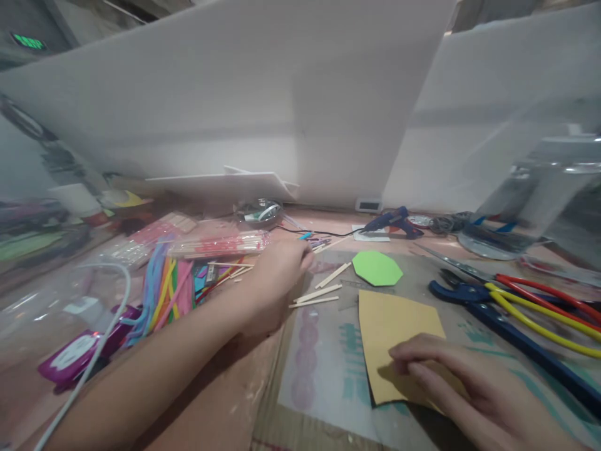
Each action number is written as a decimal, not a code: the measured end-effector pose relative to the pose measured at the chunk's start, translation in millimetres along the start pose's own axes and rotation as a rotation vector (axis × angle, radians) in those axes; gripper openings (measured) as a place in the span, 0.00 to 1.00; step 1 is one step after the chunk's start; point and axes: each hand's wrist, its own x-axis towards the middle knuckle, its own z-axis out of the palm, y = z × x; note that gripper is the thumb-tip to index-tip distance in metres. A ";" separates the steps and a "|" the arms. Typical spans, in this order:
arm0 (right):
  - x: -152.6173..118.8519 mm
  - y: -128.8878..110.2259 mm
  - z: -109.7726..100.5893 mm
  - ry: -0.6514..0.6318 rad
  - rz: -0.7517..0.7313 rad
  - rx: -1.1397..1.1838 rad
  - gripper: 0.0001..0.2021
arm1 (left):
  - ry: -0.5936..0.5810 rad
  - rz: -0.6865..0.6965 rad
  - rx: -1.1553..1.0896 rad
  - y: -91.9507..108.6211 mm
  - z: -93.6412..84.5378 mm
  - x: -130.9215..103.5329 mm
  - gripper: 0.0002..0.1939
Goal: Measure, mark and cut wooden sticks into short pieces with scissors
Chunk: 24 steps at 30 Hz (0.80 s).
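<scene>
My left hand reaches forward over the table, beside several thin wooden sticks. Its fingers are curled and partly turned away, so anything in them is hidden. My right hand lies over the lower edge of a sheet of yellow-tan paper, fingers slightly apart and nothing gripped. Beyond that sheet, a light green octagonal paper piece lies flat. Both papers rest on a cardboard sheet with clear plastic on it.
To the right lie dark blue pliers, scissors with red and yellow handles and a clear plastic jug. A blue glue gun sits behind. Left are colourful pipe cleaners, packaged sticks and a purple packet. White boards stand at the back.
</scene>
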 end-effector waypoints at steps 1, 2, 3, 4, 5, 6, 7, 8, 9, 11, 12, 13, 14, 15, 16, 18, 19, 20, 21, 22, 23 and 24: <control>1.4 1.9 -0.3 0.009 0.065 0.035 0.12 | -0.006 -0.005 -0.050 12.5 -2.9 -4.8 0.13; 2.3 3.2 -0.6 0.013 0.122 0.079 0.14 | -0.074 -0.008 -0.224 26.5 -3.7 -10.9 0.11; 2.6 4.0 -0.8 0.014 0.171 0.127 0.16 | -0.176 -0.027 -0.417 40.8 -2.5 -18.0 0.11; 2.5 4.0 -1.0 0.020 0.197 0.175 0.19 | -0.281 -0.056 -0.554 54.1 0.6 -25.6 0.10; 1.9 3.5 -1.4 0.031 0.197 0.214 0.22 | -0.354 -0.066 -0.635 65.5 5.0 -33.3 0.09; 1.2 2.5 -2.0 0.043 0.179 0.233 0.23 | -0.400 -0.056 -0.648 74.0 10.3 -40.3 0.08; 0.5 1.3 -2.8 0.048 0.147 0.232 0.22 | -0.427 -0.047 -0.656 79.5 16.0 -46.2 0.06; 0.1 0.1 -4.0 0.049 0.109 0.216 0.21 | -0.431 -0.028 -0.649 81.8 21.5 -50.7 0.06; 0.3 -0.5 -5.6 0.050 0.079 0.197 0.20 | -0.418 0.008 -0.627 81.6 26.5 -53.6 0.06; 3.0 0.7 -9.8 0.074 0.090 0.201 0.21 | -0.353 0.121 -0.557 75.5 34.5 -55.3 0.08; 5.3 2.9 -12.2 0.101 0.134 0.243 0.22 | -0.308 0.191 -0.500 71.2 37.6 -54.9 0.10; 7.9 6.0 -14.6 0.134 0.189 0.316 0.22 | -0.268 0.259 -0.431 66.7 40.3 -54.2 0.11; 10.7 9.9 -16.7 0.161 0.250 0.408 0.21 | -0.240 0.315 -0.358 62.7 42.9 -53.4 0.14; 13.2 14.2 -18.4 0.178 0.290 0.511 0.21 | -0.230 0.358 -0.289 59.3 45.4 -52.8 0.18; 15.4 18.4 -19.6 0.181 0.320 0.604 0.20 | -0.236 0.386 -0.231 56.7 47.7 -52.4 0.22; 18.0 25.4 -20.1 0.161 0.354 0.730 0.20 | -0.273 0.402 -0.162 53.8 51.4 -52.2 0.28; 18.4 27.6 -19.6 0.146 0.368 0.753 0.19 | -0.290 0.397 -0.150 53.3 52.6 -52.1 0.29; 18.4 28.8 -19.0 0.134 0.380 0.757 0.19 | -0.302 0.390 -0.145 53.2 53.3 -51.9 0.30; 18.0 29.1 -18.4 0.125 0.388 0.746 0.18 | -0.310 0.388 -0.141 53.3 53.5 -51.6 0.30; 17.3 28.5 -18.0 0.117 0.391 0.723 0.18 | -0.314 0.391 -0.140 53.4 53.3 -51.2 0.30; 16.3 27.2 -18.0 0.110 0.388 0.682 0.18 | -0.315 0.400 -0.139 53.4 53.0 -50.9 0.29; 15.2 25.5 -18.4 0.105 0.374 0.617 0.17 | -0.316 0.408 -0.139 53.2 52.7 -50.6 0.27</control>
